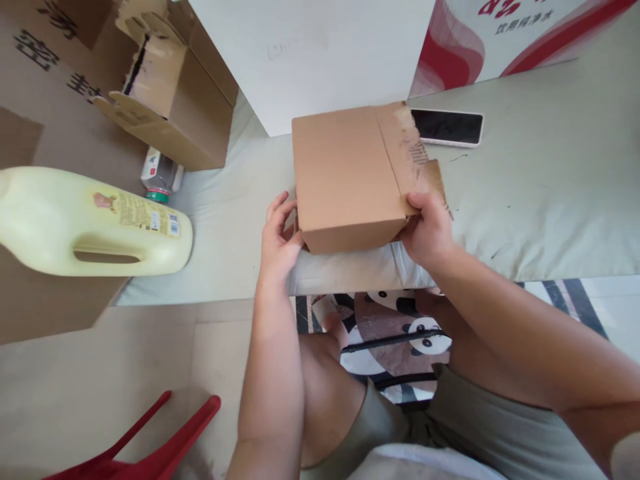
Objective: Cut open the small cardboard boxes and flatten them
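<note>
A brown cardboard box (345, 173) rests on the pale cloth-covered surface, its right end torn and frayed with a flap sticking out. At its near right corner, my right hand (429, 230) grips the edge, thumb on top and the other fingers hidden beneath. My left hand (280, 233) is at the box's left side, with its fingers curled and the fingertips partly hidden against the cardboard. Just behind the torn end lies a phone (447, 128) with a dark screen, partly covered by the box.
On the left stand a second torn cardboard box (195, 100), a clear bottle with a green cap (159, 187) and a large pale yellow jug (100, 227). White cartons (325, 53) form a wall behind. A red plastic object (165, 440) is at lower left.
</note>
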Motion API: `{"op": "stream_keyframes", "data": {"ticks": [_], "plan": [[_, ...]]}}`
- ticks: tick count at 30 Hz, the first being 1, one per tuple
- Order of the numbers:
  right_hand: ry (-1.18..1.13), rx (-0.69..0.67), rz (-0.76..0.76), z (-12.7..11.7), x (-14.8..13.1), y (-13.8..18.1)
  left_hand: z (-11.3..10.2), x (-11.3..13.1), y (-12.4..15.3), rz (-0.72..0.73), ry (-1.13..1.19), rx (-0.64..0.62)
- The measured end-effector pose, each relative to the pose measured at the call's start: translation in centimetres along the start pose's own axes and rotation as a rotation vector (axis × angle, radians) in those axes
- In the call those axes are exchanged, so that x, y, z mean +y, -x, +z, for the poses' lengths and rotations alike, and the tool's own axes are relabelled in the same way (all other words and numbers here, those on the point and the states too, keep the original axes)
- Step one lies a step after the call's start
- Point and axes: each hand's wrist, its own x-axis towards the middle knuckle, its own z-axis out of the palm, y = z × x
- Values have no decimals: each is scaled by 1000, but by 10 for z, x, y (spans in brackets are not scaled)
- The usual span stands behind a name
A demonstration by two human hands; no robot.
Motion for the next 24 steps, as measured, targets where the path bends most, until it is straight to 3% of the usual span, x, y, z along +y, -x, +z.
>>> {"op": "stream_keyframes", "data": {"ticks": [3, 6, 9, 24], "plan": [[-297, 195, 82, 2, -11, 2, -2, 0, -1, -97, 250, -47], [-363, 107, 119, 2, -20, 5, -3, 0, -2, -187, 286, 8], [-315, 13, 145, 0, -23, 6, -3, 1, -2, -243, 240, 79], [-14, -107, 64, -16, -31, -1, -10, -6, -4, -417, 340, 152]]}}
